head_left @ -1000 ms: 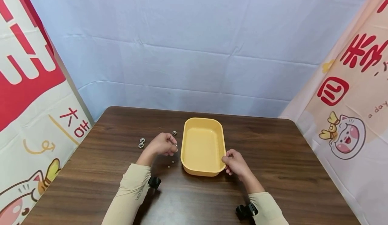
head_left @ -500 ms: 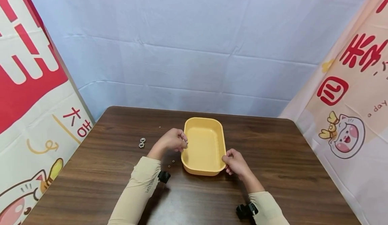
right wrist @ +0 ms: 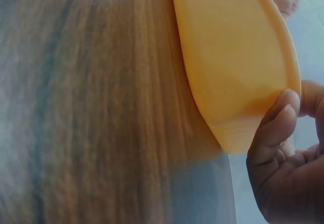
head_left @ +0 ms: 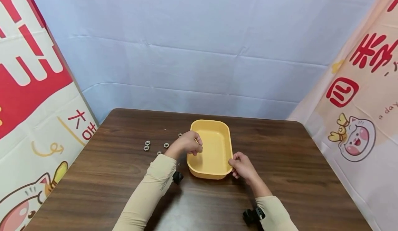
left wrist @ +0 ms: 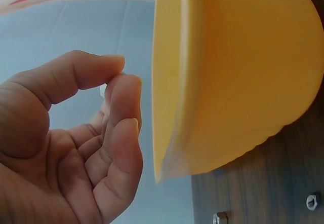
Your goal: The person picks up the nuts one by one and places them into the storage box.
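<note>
A yellow plastic tray (head_left: 209, 174) stands on the wooden table. My left hand (head_left: 190, 142) is over its left side, inside the rim in the head view. Thumb and forefinger tips are pinched together round a small metal nut, nearly all hidden by the fingers; the left wrist view shows this left hand (left wrist: 91, 127) beside the tray's rim (left wrist: 190, 57). My right hand (head_left: 244, 167) grips the tray's near right corner, thumb on the rim and fingers against the outer wall. In the right wrist view, fingertips (right wrist: 286, 105) press the tray's wall (right wrist: 233, 57).
Several loose hex nuts lie on the table left of the tray, among them a pair of larger nuts (head_left: 147, 146), a single nut (head_left: 166, 145) and a tiny one (head_left: 179, 164). A pale cloth (head_left: 192, 58) hangs behind the table, with printed banners at both sides.
My left hand has moved right, from beside the tray to above its inside, fingertips still pinched. The right hand keeps its grip on the corner and the tray stays in place.
</note>
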Demonstrator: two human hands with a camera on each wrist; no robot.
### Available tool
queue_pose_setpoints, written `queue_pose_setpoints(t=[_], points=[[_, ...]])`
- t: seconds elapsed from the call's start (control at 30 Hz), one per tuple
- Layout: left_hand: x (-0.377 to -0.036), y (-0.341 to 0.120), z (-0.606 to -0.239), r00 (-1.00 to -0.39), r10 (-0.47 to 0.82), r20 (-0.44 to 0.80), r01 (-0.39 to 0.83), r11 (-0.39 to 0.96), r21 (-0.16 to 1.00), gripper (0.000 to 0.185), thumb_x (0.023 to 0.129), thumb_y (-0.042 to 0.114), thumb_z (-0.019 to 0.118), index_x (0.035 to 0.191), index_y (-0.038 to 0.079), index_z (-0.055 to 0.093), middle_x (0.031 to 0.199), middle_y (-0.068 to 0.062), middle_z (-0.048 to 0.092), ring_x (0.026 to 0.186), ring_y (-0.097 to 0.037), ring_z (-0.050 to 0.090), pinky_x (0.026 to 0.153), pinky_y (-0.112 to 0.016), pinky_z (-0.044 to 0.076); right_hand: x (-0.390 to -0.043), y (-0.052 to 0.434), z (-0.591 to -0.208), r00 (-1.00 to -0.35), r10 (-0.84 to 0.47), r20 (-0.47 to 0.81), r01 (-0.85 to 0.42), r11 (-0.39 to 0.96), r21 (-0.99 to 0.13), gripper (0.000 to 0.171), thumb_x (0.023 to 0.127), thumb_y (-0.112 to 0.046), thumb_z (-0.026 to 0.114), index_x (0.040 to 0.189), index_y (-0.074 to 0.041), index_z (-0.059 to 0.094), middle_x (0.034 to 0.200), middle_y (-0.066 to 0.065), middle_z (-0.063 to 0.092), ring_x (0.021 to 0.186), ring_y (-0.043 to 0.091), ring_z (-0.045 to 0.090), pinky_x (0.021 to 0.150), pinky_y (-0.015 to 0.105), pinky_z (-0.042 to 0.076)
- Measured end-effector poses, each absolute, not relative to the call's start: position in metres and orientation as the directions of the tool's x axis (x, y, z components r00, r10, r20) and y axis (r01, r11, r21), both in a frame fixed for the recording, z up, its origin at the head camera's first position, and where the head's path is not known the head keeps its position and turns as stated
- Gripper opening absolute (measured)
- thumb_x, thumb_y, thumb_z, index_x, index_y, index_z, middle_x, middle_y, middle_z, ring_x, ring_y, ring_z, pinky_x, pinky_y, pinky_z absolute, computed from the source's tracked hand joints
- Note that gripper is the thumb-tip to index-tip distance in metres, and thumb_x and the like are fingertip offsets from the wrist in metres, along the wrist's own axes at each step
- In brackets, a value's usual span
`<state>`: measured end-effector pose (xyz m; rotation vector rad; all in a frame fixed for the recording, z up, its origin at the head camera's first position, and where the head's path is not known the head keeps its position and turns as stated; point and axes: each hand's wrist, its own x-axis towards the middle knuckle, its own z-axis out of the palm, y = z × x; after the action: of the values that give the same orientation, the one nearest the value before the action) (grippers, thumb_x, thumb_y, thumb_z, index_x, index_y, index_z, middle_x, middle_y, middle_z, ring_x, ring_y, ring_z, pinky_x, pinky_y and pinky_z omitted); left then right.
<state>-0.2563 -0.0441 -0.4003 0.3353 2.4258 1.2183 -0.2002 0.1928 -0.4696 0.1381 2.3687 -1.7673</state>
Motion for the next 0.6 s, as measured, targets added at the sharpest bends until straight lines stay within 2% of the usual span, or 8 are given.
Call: queue_pose_setpoints(t=[0.37,0.6], points=[[-0.27,-0.029,-0.395,-0.861,0.41,-0.3,0.049,0.655,0.754,0.008,0.076,-0.002,0.065,0.078,0.004,0.06,0.066,-0.009,0.062,0.053,-0.019,0.061,0.044,-0.025,0.042,-0.201,0.192,-0.472,-0.98,-0.021,-0.197,0.183,0.284,-0.941,0.01,0.08,0.0,0.05,0.085,-0.003,0.042,0.056,0.008,0.046,0.04,0.014,0.044,0.036,0.024,0.038],[-0.279,-0.018,-0.392,-0.837,0.42,-0.35,0.034,0.679,0.733,0.01,0.077,-0.003,0.065,0.072,0.005,0.062,0.064,-0.007,0.061,0.051,-0.016,0.059,0.044,-0.024,0.041,-0.203,0.191,-0.471,-0.987,-0.044,-0.154,0.129,0.352,-0.927,0.011,0.079,0.001,0.049,0.084,-0.004,0.041,0.053,0.008,0.047,0.039,0.015,0.043,0.036,0.026,0.037]])
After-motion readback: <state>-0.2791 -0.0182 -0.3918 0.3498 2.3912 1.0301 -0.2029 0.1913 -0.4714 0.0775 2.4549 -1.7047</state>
